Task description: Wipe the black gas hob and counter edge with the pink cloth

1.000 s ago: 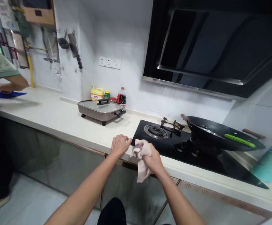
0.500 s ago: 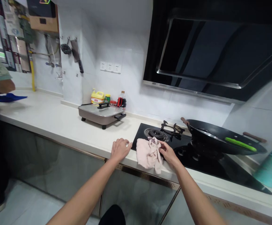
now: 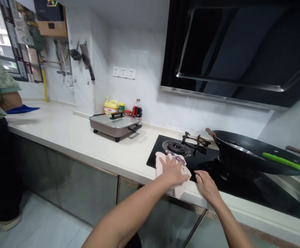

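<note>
My left hand (image 3: 172, 172) lies over a pale pink cloth (image 3: 159, 165), its fingers spread and pressing on the fabric. The cloth is at the front left corner of the black gas cooktop (image 3: 153, 156), and one end hangs over the counter's front edge. To the right, my right hand (image 3: 206, 184) rests at the cooktop's front edge, apart from the cloth. Its fingers are loosely bent with nothing visible in them. A round burner (image 3: 176, 148) sits just behind the cloth.
A black wok (image 3: 245, 155) with a green-handled utensil (image 3: 284, 162) stands at the right. A lidded electric pan (image 3: 111, 129) is on the counter (image 3: 69, 134), bottles behind it. A loose pan support (image 3: 195, 141) lies behind the burner. At left stands another person (image 3: 0, 86) near a blue cloth (image 3: 23, 109).
My left hand has moved right from the bare counter onto the pink cloth. My right hand has let go of the cloth and shifted right along the edge. The view has turned slightly left.
</note>
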Demonstrator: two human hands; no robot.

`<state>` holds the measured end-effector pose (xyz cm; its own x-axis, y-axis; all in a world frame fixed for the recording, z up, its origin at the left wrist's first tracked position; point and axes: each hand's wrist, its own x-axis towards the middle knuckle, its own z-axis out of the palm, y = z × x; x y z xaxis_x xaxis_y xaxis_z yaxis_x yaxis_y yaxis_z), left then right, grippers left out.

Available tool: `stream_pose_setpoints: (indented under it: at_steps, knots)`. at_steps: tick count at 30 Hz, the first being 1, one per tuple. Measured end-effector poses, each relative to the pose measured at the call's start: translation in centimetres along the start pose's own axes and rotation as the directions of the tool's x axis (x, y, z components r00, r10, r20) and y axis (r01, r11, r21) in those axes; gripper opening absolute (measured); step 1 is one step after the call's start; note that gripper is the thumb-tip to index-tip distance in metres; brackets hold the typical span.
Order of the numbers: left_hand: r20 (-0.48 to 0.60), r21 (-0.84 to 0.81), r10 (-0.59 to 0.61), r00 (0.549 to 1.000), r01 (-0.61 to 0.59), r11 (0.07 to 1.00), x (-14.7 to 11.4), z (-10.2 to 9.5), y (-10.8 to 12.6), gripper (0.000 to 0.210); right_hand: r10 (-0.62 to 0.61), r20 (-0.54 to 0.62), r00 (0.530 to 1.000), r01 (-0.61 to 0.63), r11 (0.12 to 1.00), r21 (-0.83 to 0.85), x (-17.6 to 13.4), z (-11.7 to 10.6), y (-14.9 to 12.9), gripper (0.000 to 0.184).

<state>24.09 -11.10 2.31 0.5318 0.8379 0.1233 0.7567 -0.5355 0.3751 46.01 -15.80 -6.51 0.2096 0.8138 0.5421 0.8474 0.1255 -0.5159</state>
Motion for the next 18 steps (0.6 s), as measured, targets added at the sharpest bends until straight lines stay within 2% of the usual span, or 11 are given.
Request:
stream_pose_setpoints:
  at_steps: [4,7,13,18]
  knots:
    - [-0.054,0.031,0.075,0.996,-0.073,0.997,0.6,2.8,1.8,0.073,0.08,-0.077,0.994,-0.076,0.996,0.055,0.0,-0.2,0.8,0.059]
    - [-0.109,0.008,0.146,0.983,-0.146,0.989,0.4,3.4,1.5,0.06,0.123,-0.07,0.99,-0.118,0.99,0.075,0.1,-0.5,1.3,0.06]
    - [-0.147,0.031,0.175,0.974,-0.172,0.985,-0.6,2.3,-0.3,0.057,0.041,0.034,0.999,-0.038,0.996,-0.085,0.2,-0.3,1.3,0.055]
    - [-0.163,0.047,0.077,0.984,-0.071,0.996,-1.6,0.5,-4.0,0.062,0.016,0.058,0.998,-0.007,0.989,-0.146,0.0,-0.2,1.1,0.056]
